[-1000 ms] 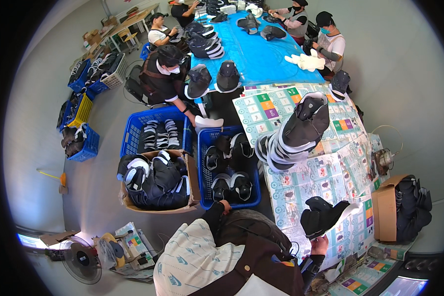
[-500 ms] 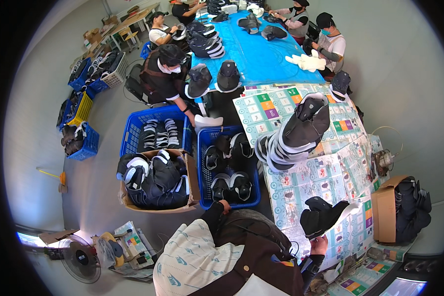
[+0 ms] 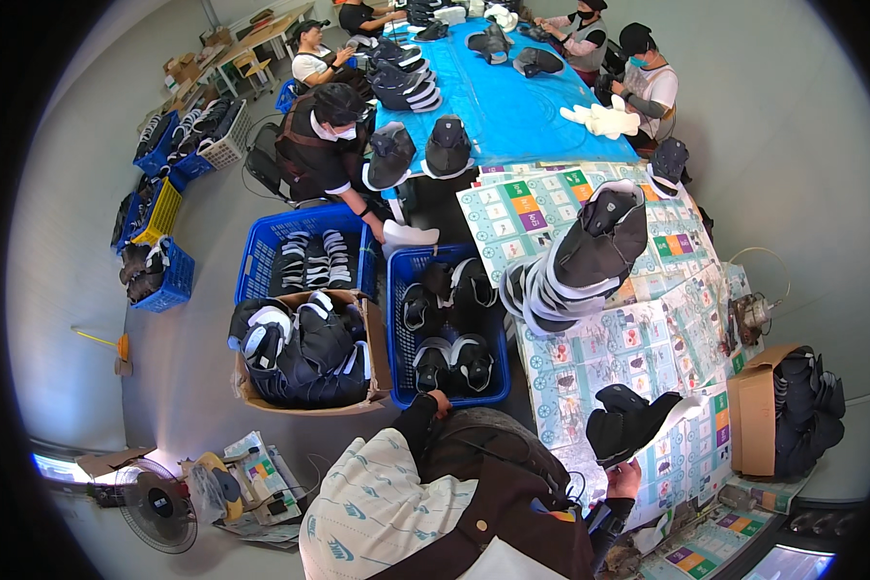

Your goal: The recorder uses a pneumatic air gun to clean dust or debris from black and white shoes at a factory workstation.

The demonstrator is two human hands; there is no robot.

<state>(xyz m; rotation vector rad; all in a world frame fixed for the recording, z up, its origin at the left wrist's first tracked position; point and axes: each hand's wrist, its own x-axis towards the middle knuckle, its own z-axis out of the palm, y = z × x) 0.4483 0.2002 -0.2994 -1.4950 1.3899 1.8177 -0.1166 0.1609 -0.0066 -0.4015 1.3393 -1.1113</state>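
My right hand grips a black shoe upper from below, holding it over the table covered with printed paper sheets. My left arm in a black sleeve reaches forward. My left hand rests at the near rim of a blue crate that holds several black and white shoe uppers. Its fingers are too small to read. A long nested stack of black and white uppers lies on the table beyond my right hand.
A cardboard box of uppers and a second blue crate stand left of my crate. A seated person reaches toward them. Other people work at a blue table. A cardboard box is at right, a fan at lower left.
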